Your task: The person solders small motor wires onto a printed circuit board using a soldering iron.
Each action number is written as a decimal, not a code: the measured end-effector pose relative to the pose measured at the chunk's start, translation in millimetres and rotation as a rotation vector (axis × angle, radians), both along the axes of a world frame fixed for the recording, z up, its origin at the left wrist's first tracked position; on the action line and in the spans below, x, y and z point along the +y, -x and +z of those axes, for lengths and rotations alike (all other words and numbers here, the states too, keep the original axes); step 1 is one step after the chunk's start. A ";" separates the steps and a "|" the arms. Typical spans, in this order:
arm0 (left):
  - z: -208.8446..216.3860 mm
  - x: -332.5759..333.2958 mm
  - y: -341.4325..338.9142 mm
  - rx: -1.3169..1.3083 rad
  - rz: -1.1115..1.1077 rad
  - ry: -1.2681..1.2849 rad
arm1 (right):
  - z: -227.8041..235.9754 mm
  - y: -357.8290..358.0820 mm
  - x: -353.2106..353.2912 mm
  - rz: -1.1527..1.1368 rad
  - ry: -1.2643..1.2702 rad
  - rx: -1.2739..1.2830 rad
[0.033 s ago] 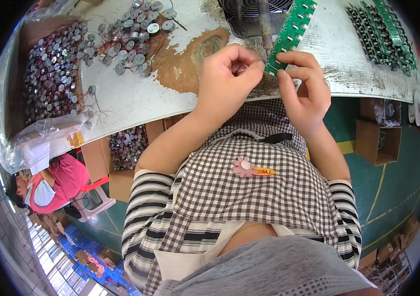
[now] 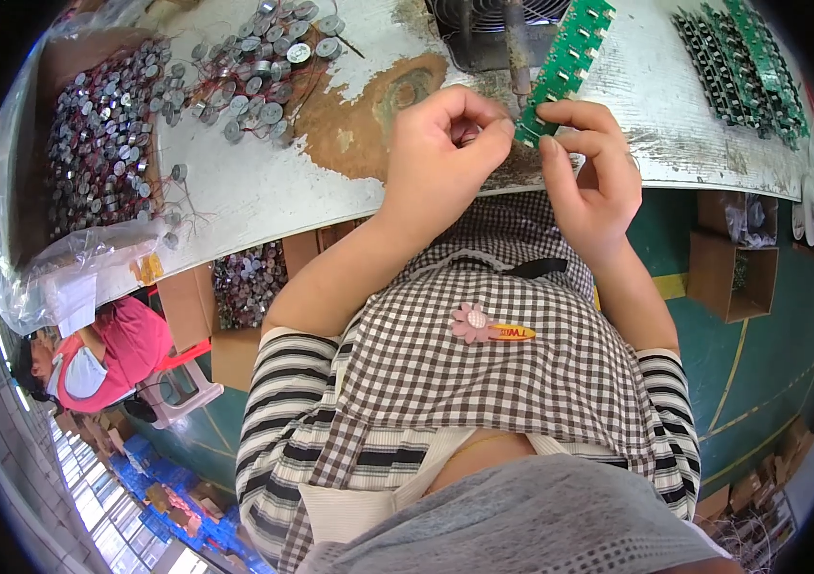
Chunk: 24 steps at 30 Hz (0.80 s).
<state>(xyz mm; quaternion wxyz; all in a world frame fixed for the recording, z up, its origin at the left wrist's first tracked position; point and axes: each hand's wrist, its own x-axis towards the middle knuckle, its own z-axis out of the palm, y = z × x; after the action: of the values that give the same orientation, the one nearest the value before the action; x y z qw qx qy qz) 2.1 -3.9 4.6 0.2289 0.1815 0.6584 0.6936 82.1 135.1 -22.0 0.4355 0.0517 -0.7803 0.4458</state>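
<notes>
A long green circuit board strip (image 2: 565, 57) slants over the worn white table (image 2: 263, 191). My right hand (image 2: 589, 163) pinches its near end between thumb and forefinger. My left hand (image 2: 440, 153) is curled with its fingertips pressed against the same near end of the strip; something small seems pinched in its fingers, too hidden to name. Loose round silver parts with thin wires (image 2: 254, 67) lie scattered on the table to the left of my hands.
A clear bag full of round metal parts (image 2: 100, 143) fills the table's left end. More green board strips (image 2: 742, 67) lie at the far right. A dark fan grille (image 2: 483, 24) stands behind the strip. Open cardboard boxes (image 2: 732, 273) sit below. Another person in pink (image 2: 110, 354) sits low left.
</notes>
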 end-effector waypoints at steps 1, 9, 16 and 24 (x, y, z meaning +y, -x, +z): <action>-3.3 -0.7 -0.4 -0.002 -0.003 -0.005 | -0.7 -0.2 -1.5 -0.002 0.006 -0.009; -0.4 -10.4 -2.1 0.191 -0.178 0.032 | 3.6 -18.3 -0.8 0.101 0.392 -0.099; 20.8 -85.3 64.4 1.134 0.539 0.228 | -7.2 -14.9 3.4 0.114 0.456 -0.102; 6.3 -141.8 77.3 1.098 0.819 0.555 | -9.2 -11.3 2.7 0.117 0.412 -0.126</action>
<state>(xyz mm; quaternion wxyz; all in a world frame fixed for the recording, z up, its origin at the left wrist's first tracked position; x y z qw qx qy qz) -75.1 -145.6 10.9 -0.3734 0.1777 0.8443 0.3407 93.4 137.8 -31.2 0.3605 -0.0212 -0.6943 0.6225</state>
